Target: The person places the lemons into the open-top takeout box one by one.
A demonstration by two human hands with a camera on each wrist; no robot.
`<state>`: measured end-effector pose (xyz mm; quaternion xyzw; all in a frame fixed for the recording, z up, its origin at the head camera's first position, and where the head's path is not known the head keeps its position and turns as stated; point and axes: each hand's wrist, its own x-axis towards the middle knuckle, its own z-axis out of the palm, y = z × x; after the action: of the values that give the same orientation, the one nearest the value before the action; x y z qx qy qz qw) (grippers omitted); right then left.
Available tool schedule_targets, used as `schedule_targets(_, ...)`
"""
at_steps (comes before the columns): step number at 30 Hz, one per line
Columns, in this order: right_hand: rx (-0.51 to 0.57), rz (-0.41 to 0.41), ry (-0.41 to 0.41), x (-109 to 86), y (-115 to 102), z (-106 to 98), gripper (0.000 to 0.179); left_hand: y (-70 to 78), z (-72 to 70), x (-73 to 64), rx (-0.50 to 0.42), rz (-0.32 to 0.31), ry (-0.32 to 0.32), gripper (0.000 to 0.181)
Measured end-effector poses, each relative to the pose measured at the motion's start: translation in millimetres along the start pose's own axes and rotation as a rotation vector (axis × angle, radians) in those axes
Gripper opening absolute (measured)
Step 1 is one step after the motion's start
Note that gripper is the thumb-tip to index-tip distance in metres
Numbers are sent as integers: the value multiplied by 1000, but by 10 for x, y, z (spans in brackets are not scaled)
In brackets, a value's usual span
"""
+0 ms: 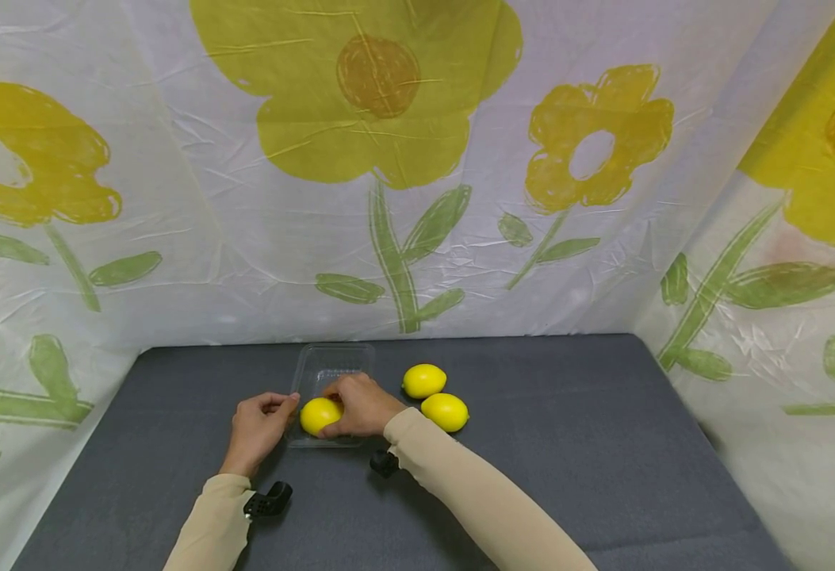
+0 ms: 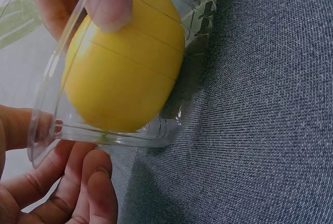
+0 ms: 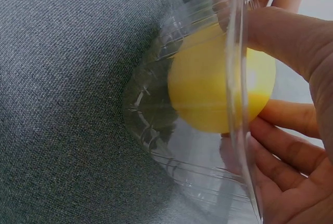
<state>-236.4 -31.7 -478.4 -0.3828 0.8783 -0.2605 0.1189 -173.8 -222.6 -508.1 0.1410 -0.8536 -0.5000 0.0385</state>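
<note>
A clear plastic container [image 1: 317, 365] lies on the dark cloth, with a yellow lemon [image 1: 317, 417] inside its near left part. My right hand [image 1: 365, 406] grips this lemon, thumb on the near side and fingers on the far side. In the right wrist view the lemon [image 3: 200, 86] shows through the container's wall. My left hand [image 1: 256, 428] pinches the container's left rim. The left wrist view has its thumb on one side of the rim [image 2: 44, 115] and curled fingers [image 2: 99, 182] below.
Right of the container are two more lemons, one behind [image 1: 424, 381] and one nearer [image 1: 446, 412]. A dark grey cloth [image 1: 567, 460] covers the table. A white curtain [image 1: 260, 262] with yellow flowers hangs behind. Black wrist cameras sit at both cuffs.
</note>
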Motion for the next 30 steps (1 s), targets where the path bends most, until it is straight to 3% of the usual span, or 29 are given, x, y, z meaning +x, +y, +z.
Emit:
schedule_targets(7, 14, -2, 10, -11, 10, 0, 51, 15, -3, -12, -6, 11, -2, 34)
schedule_targets(18, 11, 25, 9, -95, -36, -82, 68, -1, -13, -5, 0, 3, -16, 34)
schedule_targets(30, 13, -13, 73, -386, -21, -286, 66, -8, -10, -3, 1, -5, -15, 34)
